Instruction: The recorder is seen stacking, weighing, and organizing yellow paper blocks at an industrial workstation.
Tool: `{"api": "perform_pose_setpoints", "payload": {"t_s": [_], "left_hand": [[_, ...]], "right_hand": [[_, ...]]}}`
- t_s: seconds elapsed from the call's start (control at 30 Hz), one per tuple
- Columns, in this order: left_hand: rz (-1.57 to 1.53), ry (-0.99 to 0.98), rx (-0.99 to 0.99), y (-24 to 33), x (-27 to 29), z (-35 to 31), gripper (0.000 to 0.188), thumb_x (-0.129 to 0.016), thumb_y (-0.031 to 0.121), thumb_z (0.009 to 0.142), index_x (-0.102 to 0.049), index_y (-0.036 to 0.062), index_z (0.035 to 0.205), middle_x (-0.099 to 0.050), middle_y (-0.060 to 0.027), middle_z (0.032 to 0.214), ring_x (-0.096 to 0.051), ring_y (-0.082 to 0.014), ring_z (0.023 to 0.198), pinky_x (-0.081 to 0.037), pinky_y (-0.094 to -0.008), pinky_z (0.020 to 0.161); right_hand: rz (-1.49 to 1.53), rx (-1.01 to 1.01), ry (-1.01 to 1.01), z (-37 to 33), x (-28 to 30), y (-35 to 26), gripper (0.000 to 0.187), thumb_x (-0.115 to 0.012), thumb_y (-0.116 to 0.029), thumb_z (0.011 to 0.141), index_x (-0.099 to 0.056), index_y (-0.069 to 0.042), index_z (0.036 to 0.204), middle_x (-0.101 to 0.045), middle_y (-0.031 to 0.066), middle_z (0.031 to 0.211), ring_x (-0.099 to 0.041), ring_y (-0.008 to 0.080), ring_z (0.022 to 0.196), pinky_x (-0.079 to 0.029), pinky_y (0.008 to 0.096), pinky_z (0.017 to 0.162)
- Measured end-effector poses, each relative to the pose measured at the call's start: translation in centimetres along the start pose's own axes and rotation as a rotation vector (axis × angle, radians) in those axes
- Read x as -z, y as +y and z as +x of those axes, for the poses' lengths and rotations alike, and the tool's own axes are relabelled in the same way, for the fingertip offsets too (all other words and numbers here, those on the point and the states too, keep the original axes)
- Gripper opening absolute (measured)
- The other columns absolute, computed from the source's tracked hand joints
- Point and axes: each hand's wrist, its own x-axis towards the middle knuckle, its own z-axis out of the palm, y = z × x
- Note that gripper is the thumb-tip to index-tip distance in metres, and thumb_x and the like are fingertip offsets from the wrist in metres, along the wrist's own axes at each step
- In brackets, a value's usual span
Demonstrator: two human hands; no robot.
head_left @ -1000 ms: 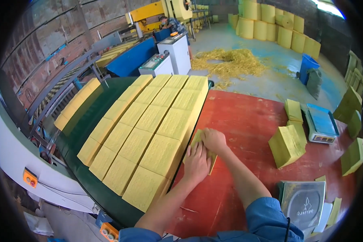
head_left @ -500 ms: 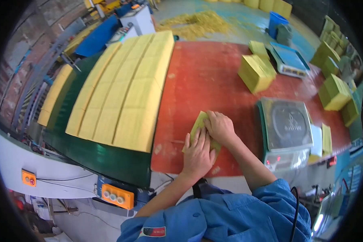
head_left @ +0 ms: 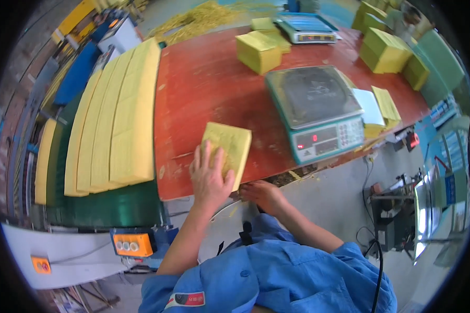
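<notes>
A thick stack of yellow paper sheets (head_left: 230,143) sits at the red table's front edge, dark smudges on its upper face. My left hand (head_left: 210,175) lies over its left side, fingers spread and stretched across the top, thumb near the lower corner. My right hand (head_left: 266,195) is at the table's front edge, just right of the stack's near corner. Its fingertips reach in under the edge and are partly hidden, so I cannot see whether they hold anything.
Long rows of yellow paper stacks (head_left: 112,120) stand on the green surface (head_left: 109,206) at left. On the red table (head_left: 185,86) are a grey-topped scale (head_left: 316,99), a second, blue-topped scale (head_left: 305,26) and yellow blocks (head_left: 258,52). An orange button box (head_left: 133,244) hangs at lower left.
My view has swung right. My right hand has left the paper and moved down to the table's front edge. My left hand stays on the stack, whose broad face now shows.
</notes>
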Motion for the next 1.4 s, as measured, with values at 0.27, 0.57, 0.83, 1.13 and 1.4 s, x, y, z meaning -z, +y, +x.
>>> {"api": "perform_pose_setpoints", "payload": {"t_s": [0.27,0.57,0.83,1.13,1.4], "left_hand": [[-0.128,0.082,0.092,3.1,-0.1,-6.4,0.062,-0.062,0.026,0.086,-0.049,0.0016,0.141,-0.038,-0.0246,0.155,-0.038,-0.0456,0.140,-0.034,-0.0538,0.113],[-2.062,0.213,0.408,12.4,-2.5,3.8,0.046,-0.041,0.036,0.104,-0.056,0.0024,0.132,-0.066,-0.0094,0.122,-0.063,-0.0244,0.115,-0.051,-0.0415,0.099],[-2.592,0.059,0.597,23.1,-11.6,22.2,0.042,-0.043,0.031,0.105,-0.053,0.0068,0.138,-0.060,-0.0103,0.135,-0.059,-0.0261,0.124,-0.047,-0.0463,0.108],[-2.405,0.035,0.967,21.4,-9.9,15.1,0.059,-0.034,0.044,0.109,-0.048,-0.0031,0.141,-0.055,-0.0222,0.140,-0.052,-0.0351,0.132,-0.040,-0.0460,0.116],[-1.750,0.618,0.740,16.2,0.4,5.2,0.056,-0.033,0.042,0.109,-0.052,-0.0046,0.134,-0.060,-0.0223,0.132,-0.058,-0.0313,0.125,-0.044,-0.0457,0.109]], "right_hand": [[-0.141,-0.119,-0.033,-5.0,-3.0,-3.2,0.039,-0.052,-0.026,0.103,-0.060,-0.001,0.133,-0.067,0.0125,0.124,-0.064,0.0250,0.110,-0.049,0.0385,0.099],[-1.281,0.964,-0.064,-13.3,-6.7,-25.1,0.041,-0.061,-0.025,0.099,-0.062,0.000,0.132,-0.058,0.0228,0.127,-0.056,0.0356,0.118,-0.046,0.0412,0.102],[-1.691,1.384,0.325,-5.2,-5.4,-37.9,0.038,-0.066,-0.021,0.090,-0.066,-0.008,0.125,-0.057,0.0196,0.139,-0.047,0.0427,0.134,-0.039,0.0520,0.108],[-1.862,1.281,0.218,-4.7,-4.9,-38.8,0.039,-0.070,-0.013,0.084,-0.067,-0.005,0.122,-0.061,0.0182,0.134,-0.048,0.0404,0.135,-0.033,0.0517,0.113],[-1.493,1.275,-0.464,-5.5,-12.9,-31.4,0.041,-0.066,0.004,0.078,-0.068,0.000,0.119,-0.066,0.0183,0.127,-0.055,0.0429,0.129,-0.044,0.0483,0.106]]}}
